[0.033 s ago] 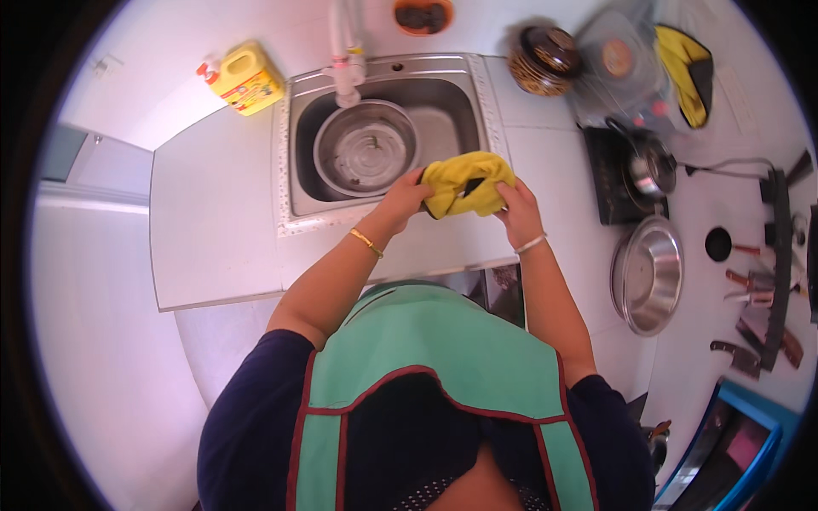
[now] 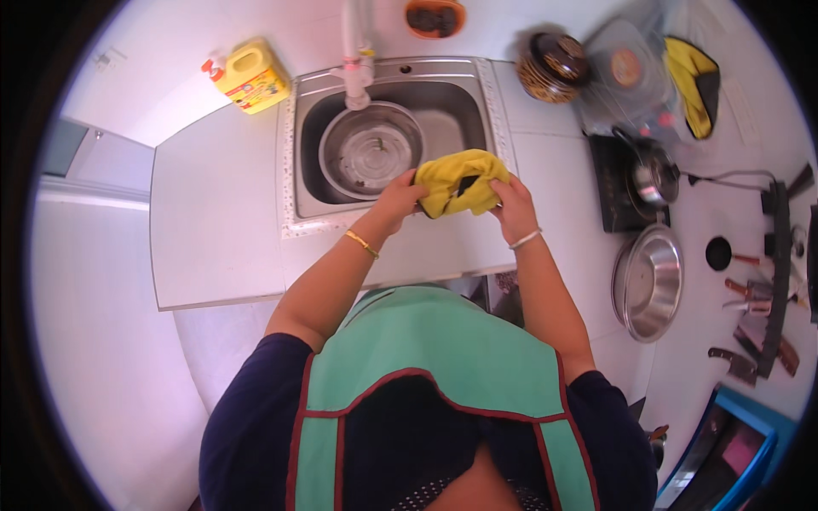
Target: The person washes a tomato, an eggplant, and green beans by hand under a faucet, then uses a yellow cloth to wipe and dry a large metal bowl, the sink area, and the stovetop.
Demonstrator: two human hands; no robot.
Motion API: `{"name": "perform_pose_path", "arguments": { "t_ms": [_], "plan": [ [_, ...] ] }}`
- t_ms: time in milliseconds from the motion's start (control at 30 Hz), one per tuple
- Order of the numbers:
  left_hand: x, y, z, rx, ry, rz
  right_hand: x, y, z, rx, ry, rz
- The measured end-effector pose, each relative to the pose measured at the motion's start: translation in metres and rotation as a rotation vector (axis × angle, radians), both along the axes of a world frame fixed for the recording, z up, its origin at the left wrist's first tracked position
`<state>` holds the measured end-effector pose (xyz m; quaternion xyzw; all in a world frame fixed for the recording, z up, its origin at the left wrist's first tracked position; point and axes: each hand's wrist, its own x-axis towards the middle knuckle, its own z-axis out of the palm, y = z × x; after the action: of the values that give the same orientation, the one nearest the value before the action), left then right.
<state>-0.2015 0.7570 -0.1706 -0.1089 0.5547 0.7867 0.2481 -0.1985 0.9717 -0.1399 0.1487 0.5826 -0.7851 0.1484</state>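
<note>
A yellow cleaning cloth (image 2: 443, 177) with dark edging hangs bunched between my two hands, over the near right part of the sink's rim. My left hand (image 2: 399, 201) is closed on its left side, and my right hand (image 2: 516, 209) grips the right side. Just beyond my left hand, a round metal basin (image 2: 328, 157) sits inside the steel sink (image 2: 452, 119), with small dark bits on its bottom. The white faucet (image 2: 356, 89) reaches over the basin's far edge. My fingertips are partly hidden by the cloth's folds.
A yellow pump bottle (image 2: 256, 81) stands left of the sink. To the right are a dark lidded jar (image 2: 552, 68), a small pot (image 2: 654, 180) on a black cooktop (image 2: 615, 196), and stacked steel bowls (image 2: 652, 285). Knives (image 2: 734, 364) hang on a wall rack (image 2: 777, 272).
The surroundings have shifted slightly right and down in view. My hands and the cloth have moved a little to the left relative to the sink. Both hands keep their hold.
</note>
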Motion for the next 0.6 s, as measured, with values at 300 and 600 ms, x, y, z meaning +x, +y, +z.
{"name": "perform_pose_path", "arguments": {
  "t_ms": [300,600],
  "plan": [
    [-0.121,-0.169,-0.068,-0.594,0.138,0.304,-0.075,-0.108,-0.032,-0.115,-0.048,0.076],
    [-0.224,-0.179,-0.06,-0.901,0.483,0.346,-0.107,-0.127,-0.058,-0.057,-0.136,0.023]
  ]
}}
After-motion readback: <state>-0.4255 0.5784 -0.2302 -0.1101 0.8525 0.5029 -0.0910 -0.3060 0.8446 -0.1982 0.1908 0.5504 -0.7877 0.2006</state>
